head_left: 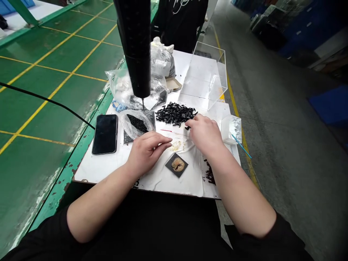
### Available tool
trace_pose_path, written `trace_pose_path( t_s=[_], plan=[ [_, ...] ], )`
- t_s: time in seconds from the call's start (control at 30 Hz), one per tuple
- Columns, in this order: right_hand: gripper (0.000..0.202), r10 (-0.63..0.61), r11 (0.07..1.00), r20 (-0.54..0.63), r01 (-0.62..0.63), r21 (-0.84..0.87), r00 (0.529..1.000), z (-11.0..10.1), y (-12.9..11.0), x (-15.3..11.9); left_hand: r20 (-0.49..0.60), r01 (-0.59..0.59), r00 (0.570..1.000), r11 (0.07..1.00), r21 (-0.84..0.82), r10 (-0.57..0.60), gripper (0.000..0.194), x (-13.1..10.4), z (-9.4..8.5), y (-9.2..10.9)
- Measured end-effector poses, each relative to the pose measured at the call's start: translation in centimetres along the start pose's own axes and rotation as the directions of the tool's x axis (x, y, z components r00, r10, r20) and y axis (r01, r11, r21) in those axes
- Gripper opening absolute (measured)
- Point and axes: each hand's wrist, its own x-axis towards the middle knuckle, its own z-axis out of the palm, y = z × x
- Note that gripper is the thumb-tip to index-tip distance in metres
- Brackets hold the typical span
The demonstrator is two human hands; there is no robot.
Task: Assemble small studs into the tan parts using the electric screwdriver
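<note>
My left hand (pixel 148 150) hovers over the white table, fingers stretched out and thumb slightly apart from them, with nothing visible between. Just past its fingertips lie tiny gold-coloured pieces (pixel 177 146). At the right edge of a heap of small black plastic parts (pixel 174 114), my right hand (pixel 206 133) has its fingers closed; a black part shows under its fingertips, its shape mostly hidden. Nearer to me sits a dark square pad (pixel 178 175) bearing a round tan patch with a small dark piece on it.
A black electric screwdriver (pixel 137 47) hangs over the table, bit pointing down. Left are a phone (pixel 104 134) and an open bag of black screws or grains (pixel 136 123). A clear acrylic box (pixel 201 79) stands behind; a white container (pixel 231 128) is right. Another person (pixel 179 21) is opposite.
</note>
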Motion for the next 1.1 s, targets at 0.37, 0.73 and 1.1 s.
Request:
trace_pose_path(
  t_s=[0.37, 0.73, 1.1],
  plan=[
    [0.022, -0.036, 0.970, -0.121, 0.063, 0.235, 0.992, 0.5, 2.3, 0.6, 0.020, -0.020, 1.000, 1.000, 0.014, 0.020, 0.008, 0.0, 0.1, -0.1],
    [0.033, 0.289, 0.264, -0.027, -0.052, 0.963, 0.957, 0.1, 2.7, -6.3, 0.126, -0.040, 0.991, 0.999, 0.026, 0.036, 0.012, -0.2, 0.5, -0.3],
    [0.029, 0.325, 0.137, 0.116, -0.168, 0.976, 0.938, 1.3, 0.9, -12.3, 0.268, -0.090, 0.959, 0.996, -0.009, 0.089, 0.014, -0.1, 0.5, -0.2]
  ],
)
